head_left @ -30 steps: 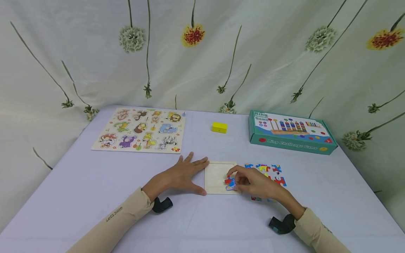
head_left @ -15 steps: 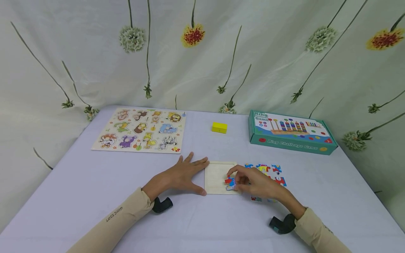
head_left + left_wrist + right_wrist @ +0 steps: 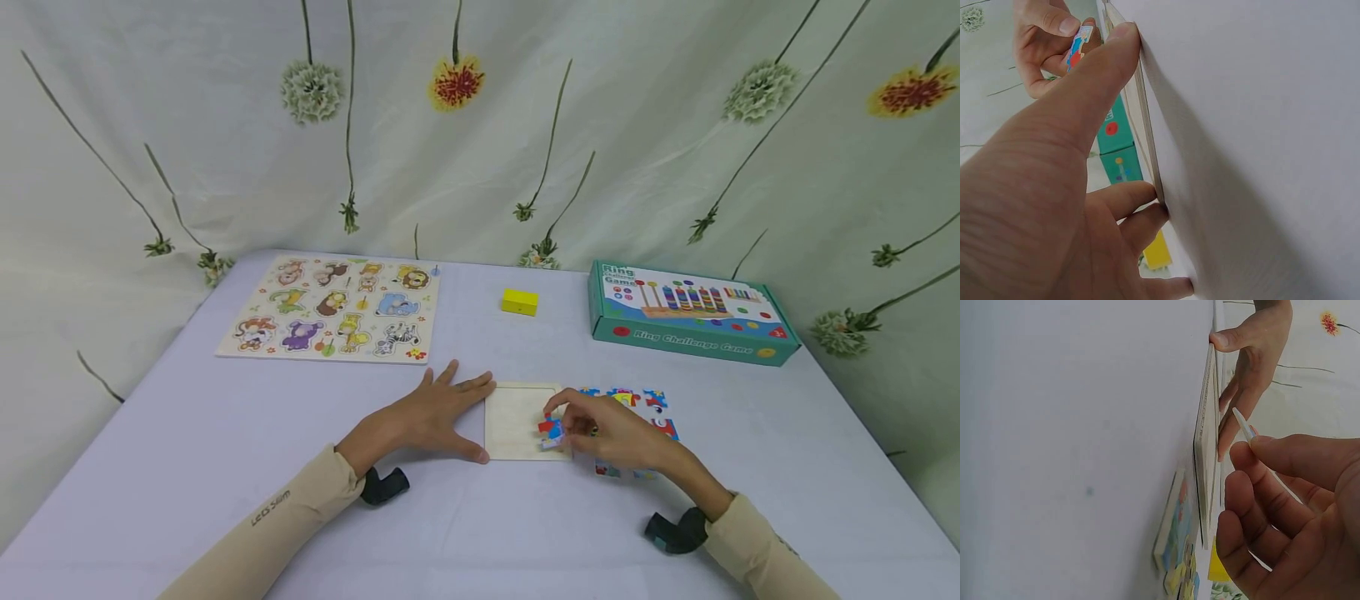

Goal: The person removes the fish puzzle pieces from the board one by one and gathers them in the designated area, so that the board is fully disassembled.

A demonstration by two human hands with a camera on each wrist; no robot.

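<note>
A shallow wooden puzzle tray (image 3: 513, 421) lies flat on the table in front of me. Along its left edge my left hand (image 3: 431, 421) rests with fingers spread, thumb and fingertips touching the rim. My right hand (image 3: 611, 433) pinches a red and blue jigsaw piece (image 3: 551, 429) between thumb and finger, over the tray's right part. In the right wrist view that jigsaw piece (image 3: 1244, 426) is seen nearly edge-on, raised above the tray. More loose jigsaw pieces (image 3: 655, 400) lie right of the tray, partly hidden beneath the right hand.
An animal puzzle board (image 3: 341, 308) lies at the back left. A yellow block (image 3: 520, 302) stands behind the tray. At the back right sits a green Ring Challenge Game box (image 3: 690, 321). A flowered cloth (image 3: 480, 150) hangs behind the table.
My right hand has shifted slightly to the right with the jigsaw piece still pinched. The left hand and the tray have stayed in place.
</note>
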